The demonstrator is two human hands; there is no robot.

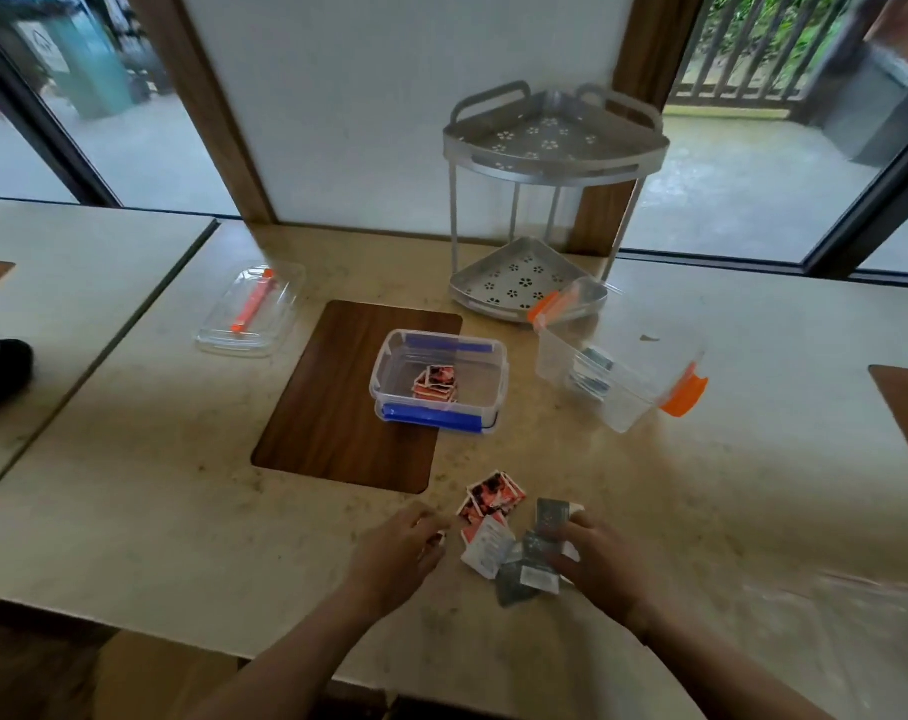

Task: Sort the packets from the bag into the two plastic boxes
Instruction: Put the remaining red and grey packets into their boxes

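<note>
Single view, head-worn, wide-angle. Looks forward and steeply down over the table (129,511). Near field: left hand (397,556) and right hand (600,561) low in frame, close to lens. Beyond the fingertips the view reaches the windows (753,200); edges bowed. No second view to overlap.

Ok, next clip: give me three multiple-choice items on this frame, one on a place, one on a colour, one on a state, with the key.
1. Where do the red packets already sorted lie?
A. blue-clipped box
B. metal rack
C. loose lid

2. What colour are the clips on the box holding grey packets?
A. green
B. orange
C. blue

3. What state is the blue-clipped box in?
A. lid on
B. overturned
C. open-topped

Key: 1 A, they sit inside its clear walls. 2 B, orange clips show at both ends. 3 C, nothing covers its contents.
</note>
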